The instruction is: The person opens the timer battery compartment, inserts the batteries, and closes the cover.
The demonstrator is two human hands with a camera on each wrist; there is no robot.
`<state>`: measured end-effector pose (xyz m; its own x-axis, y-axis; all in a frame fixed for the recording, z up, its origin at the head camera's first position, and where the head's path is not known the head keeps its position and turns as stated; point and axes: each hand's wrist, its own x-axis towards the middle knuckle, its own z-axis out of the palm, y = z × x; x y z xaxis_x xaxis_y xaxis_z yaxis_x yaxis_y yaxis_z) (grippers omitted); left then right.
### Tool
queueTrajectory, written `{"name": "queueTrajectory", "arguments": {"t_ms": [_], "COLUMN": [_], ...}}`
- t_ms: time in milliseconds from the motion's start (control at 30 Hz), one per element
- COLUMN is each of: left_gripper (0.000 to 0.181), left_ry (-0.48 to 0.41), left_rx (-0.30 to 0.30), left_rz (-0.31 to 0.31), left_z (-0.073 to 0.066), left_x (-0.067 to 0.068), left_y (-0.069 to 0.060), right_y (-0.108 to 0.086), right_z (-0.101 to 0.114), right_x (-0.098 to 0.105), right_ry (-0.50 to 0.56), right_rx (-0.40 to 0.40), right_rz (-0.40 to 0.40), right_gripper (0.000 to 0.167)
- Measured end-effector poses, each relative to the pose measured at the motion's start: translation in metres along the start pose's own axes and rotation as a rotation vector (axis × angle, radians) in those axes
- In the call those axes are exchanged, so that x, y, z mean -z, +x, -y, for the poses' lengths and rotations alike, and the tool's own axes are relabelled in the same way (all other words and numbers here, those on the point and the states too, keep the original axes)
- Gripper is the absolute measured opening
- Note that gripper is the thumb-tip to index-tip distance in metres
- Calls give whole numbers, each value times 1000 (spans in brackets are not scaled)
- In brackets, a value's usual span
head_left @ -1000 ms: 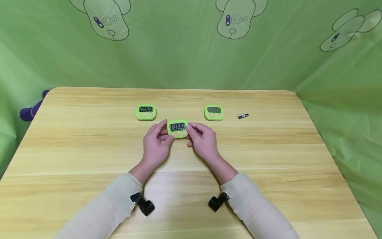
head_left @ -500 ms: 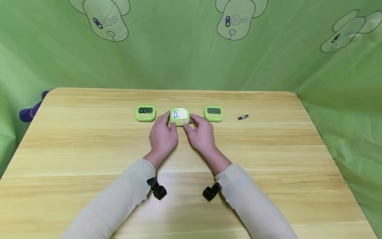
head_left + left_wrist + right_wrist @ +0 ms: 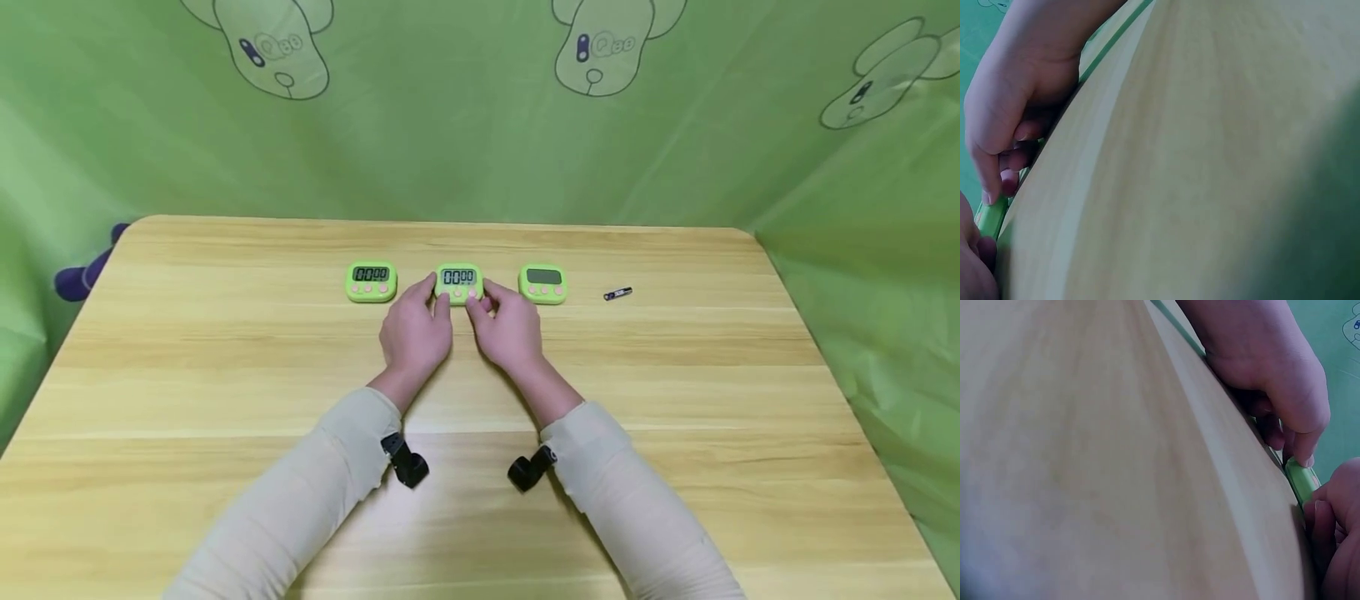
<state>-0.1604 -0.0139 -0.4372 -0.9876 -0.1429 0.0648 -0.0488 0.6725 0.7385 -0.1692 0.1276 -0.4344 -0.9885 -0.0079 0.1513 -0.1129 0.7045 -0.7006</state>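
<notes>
The left hand and right hand pinch the middle timer by its sides, upper centre of the frame, between the left timer and blank timer; a battery lies farther right. Apparently it's being lined up; next calls for an even release.

Head view from above, forward and down over the table; wrist views low, close, one timer in both.
</notes>
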Motion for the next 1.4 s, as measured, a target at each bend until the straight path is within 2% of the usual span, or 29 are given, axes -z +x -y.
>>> {"name": "queueTrajectory", "arguments": {"t_ms": [300,467,633,800,933,1067,1267,1400], "left_gripper": [40,43,45,41,38,36,35,35], "left_ry": [3,-27,-163,-347,-423,-476,-504,-494], "left_rx": [-9,-20,-41,-76,-73,-58,-123,-131], "left_rz": [-24,-33,-75,-177,-207,-195,-130,-76], "left_z": [0,2,7,12,11,6,-10,-25], "left_x": [-2,-3,-3,-1,-2,-6,-19,-31], "left_y": [1,0,-10,-21,-29,-40,-61,-73], "right_y": [2,1,-7,-20,-32,-41,-49,-49], "right_z": [0,-2,-7,-13,-20,-29,-44,-55], "right_x": [1,1,4,13,24,36,55,66], "right_ry": [-5,20,118,203,250,302,342,334], "right_rx": [-23,-30,-44,-22,-8,-8,-27,-26], "right_rz": [12,7,21,43,35,6,-61,-102], "right_gripper": [44,46,47,41,36,33,29,28]}}
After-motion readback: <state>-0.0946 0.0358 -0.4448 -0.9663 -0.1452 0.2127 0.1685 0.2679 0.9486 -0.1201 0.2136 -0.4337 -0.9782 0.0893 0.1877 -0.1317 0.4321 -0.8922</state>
